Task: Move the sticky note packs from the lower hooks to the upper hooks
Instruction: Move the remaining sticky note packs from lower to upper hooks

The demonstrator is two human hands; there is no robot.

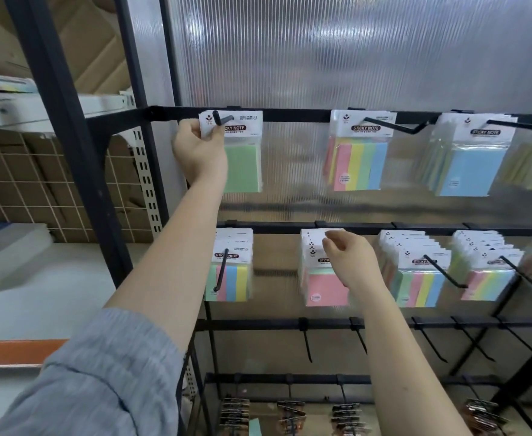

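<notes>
Head view, rack: a black metal display rack point(290, 114) stands against a ribbed translucent panel point(352, 51), its crossbars carrying rows of black hooks.
Upper bar: a green sticky note pack point(242, 152) hangs on the hook point(222, 119) at the bar's left end; a multicolour pack point(357, 152) hangs near the bar's middle, and a blue pack point(469, 158) hangs toward its right end.
Left hand: the left hand point(197, 149) is raised to the upper bar's left end, fingers curled, pinching the white header card of the green pack at the hook.
Lower bar: a striped stack of packs point(231, 269) hangs at the left end; a pink stack of packs point(319, 278) hangs just beside it, with further stacks point(422, 272) toward the right end.
Right hand: the right hand point(348, 259) is in front of the pink stack, fingers loosely bent with thumb and forefinger close together at the top card; whether they grip it cannot be told through the blur.
Third bar: bare black hooks point(307, 344) stick out along it.
Bottom of rack: binder clips point(290, 413) hang in bunches.
Room, left: a grey sleeve point(101, 372) covers the left upper arm; beyond it a white shelf point(38, 111), a wire grid panel point(32, 184) and cardboard point(95, 51).
</notes>
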